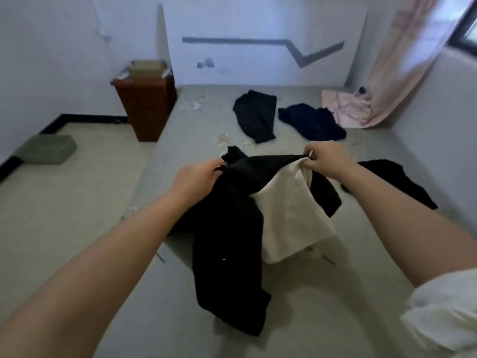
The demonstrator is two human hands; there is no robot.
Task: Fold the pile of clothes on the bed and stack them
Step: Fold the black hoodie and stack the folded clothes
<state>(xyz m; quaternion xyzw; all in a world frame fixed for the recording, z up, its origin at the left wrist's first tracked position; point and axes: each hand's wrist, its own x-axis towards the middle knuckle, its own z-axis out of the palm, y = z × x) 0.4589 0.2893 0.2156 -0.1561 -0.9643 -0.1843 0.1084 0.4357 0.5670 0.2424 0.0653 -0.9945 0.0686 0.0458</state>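
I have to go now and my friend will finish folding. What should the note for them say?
Left hand and right hand each grip the top edge of the black-and-cream garment, held up over the bed.
Other clothes lie loose on the bed: black piece, navy piece, pink piece at the far end, another black piece on the right.
Done: no folded stack in view.
Left: fold the held garment, then the rest, and stack them.
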